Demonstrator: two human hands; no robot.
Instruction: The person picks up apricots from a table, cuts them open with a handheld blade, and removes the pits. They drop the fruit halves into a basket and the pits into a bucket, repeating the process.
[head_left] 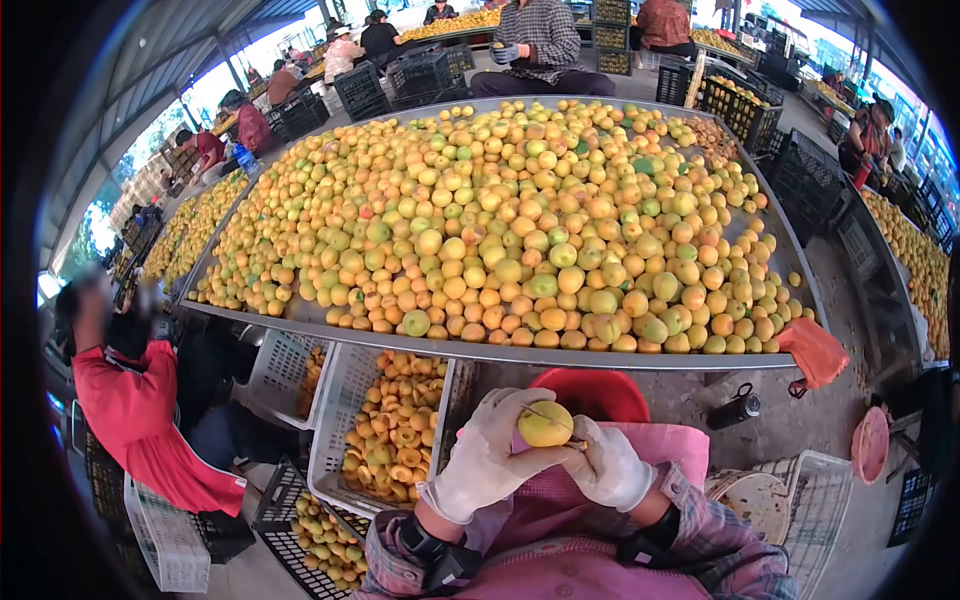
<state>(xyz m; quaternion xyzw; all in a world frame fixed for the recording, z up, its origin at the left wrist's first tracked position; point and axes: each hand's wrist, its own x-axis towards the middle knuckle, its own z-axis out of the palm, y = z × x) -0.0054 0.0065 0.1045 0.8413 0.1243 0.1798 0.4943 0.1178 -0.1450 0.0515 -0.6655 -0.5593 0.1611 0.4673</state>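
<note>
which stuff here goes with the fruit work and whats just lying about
Likely part of the work:
fruit in the left hand, right hand close by
fruit heap on the metal table
crate of cut fruit

Apparently just lying about:
black bottle
orange bag
pink basin

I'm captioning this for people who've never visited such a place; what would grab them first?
The broad metal table heaped with round yellow-orange fruit dominates the middle. Below it, near bottom centre, the white-gloved left hand holds one yellow-green fruit, the white-gloved right hand close beside it. At lower left, a bright red long-sleeved jacket stands out.
</note>
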